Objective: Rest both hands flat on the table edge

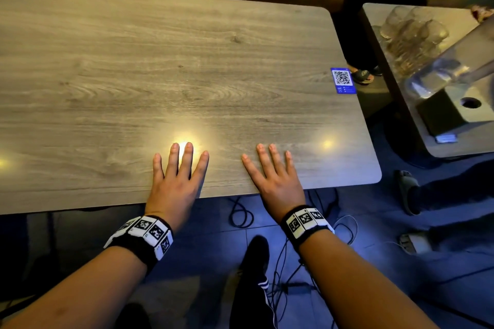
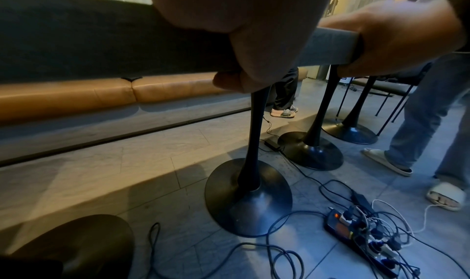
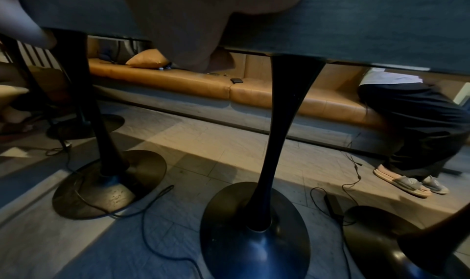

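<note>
Two hands flat at table (image 1: 187,61) near edge: left hand (image 1: 175,181), right hand (image 1: 278,181), fingers straight, thumbs under edge, grasping nothing. QR card (image 1: 343,80) at right edge. Step judged: starting pose.

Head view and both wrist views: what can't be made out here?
- Thumbs of left hand and right hand: head view, under the table edge.
- QR card text: too small.
- Glasses: blurred.
- Tabletop: wrist views look beneath it.
</note>
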`<state>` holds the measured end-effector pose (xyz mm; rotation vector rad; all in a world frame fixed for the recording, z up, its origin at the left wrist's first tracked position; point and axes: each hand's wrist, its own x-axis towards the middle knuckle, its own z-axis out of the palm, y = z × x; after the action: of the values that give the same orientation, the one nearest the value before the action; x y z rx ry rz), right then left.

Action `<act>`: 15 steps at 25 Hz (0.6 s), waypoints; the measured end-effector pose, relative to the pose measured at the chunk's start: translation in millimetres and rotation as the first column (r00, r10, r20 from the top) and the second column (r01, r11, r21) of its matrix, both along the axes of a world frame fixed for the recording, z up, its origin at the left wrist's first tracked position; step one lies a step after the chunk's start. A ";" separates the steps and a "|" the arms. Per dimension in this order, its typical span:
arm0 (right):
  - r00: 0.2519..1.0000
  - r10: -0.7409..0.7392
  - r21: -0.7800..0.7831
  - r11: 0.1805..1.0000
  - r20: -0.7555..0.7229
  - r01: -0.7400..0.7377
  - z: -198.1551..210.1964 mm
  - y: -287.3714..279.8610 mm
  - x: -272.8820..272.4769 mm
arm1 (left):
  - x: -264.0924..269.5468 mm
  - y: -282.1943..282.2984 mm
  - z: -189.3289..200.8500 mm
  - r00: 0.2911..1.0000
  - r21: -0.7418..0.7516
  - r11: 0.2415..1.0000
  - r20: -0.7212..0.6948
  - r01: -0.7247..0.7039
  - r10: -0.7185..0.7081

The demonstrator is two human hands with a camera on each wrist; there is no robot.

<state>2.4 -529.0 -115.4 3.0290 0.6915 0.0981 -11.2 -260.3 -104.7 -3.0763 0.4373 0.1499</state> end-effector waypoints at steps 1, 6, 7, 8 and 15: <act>1.000 0.006 0.000 1.000 0.007 -0.006 -0.5 -1.0 0.2 | -0.7 -0.5 0.2 1.000 -0.005 1.000 -0.004 0.002 -0.002; 0.999 0.019 -0.007 1.000 0.048 -0.018 -5.6 -10.6 -3.2 | -4.2 -7.2 -1.7 1.000 -0.011 1.000 -0.006 0.014 -0.014; 0.998 0.018 -0.009 1.000 0.053 -0.018 -6.4 -12.3 -3.5 | -5.0 -9.0 -2.0 1.000 -0.011 1.000 -0.009 0.011 -0.011; 0.998 0.020 -0.013 1.000 0.059 -0.019 -6.8 -14.0 -3.5 | -5.4 -10.5 -2.5 1.000 -0.015 1.000 -0.009 0.011 -0.011; 0.997 0.024 -0.046 0.999 0.067 -0.021 -7.1 -20.6 -4.8 | -8.0 -14.6 -2.9 1.000 -0.027 0.999 -0.008 0.023 -0.023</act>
<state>-2.3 -549.6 -122.6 2.9604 0.7122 0.1813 -19.1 -274.9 -107.6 -3.0965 0.4794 0.1576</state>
